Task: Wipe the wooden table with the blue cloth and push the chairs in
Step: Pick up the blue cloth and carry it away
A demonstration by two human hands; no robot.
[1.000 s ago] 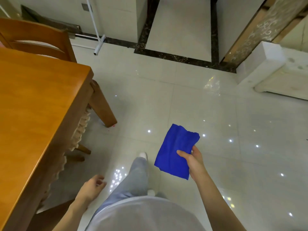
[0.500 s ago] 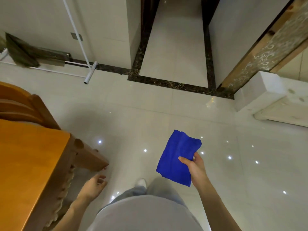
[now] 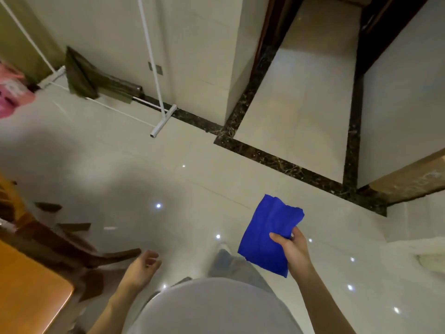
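Note:
The blue cloth [image 3: 267, 235] hangs flat from my right hand [image 3: 292, 251], pinched between thumb and fingers over the floor at lower right. My left hand [image 3: 142, 268] is empty with loosely spread fingers, held low near the corner of the wooden table [image 3: 26, 292] at the lower left. A wooden chair [image 3: 48, 235] stands blurred at the left edge beyond the table corner, its legs on the floor.
Glossy pale floor tiles with a dark marble border [image 3: 284, 162] lie ahead. A white rack [image 3: 159, 109] with a green cloth [image 3: 81, 80] stands by the wall. A pink bag [image 3: 12, 92] sits far left. A doorway passage [image 3: 303, 88] opens ahead.
The view has swung right and forward past the table; table and chair slid to the lower left. My right hand keeps the cloth, my left hand stays empty.

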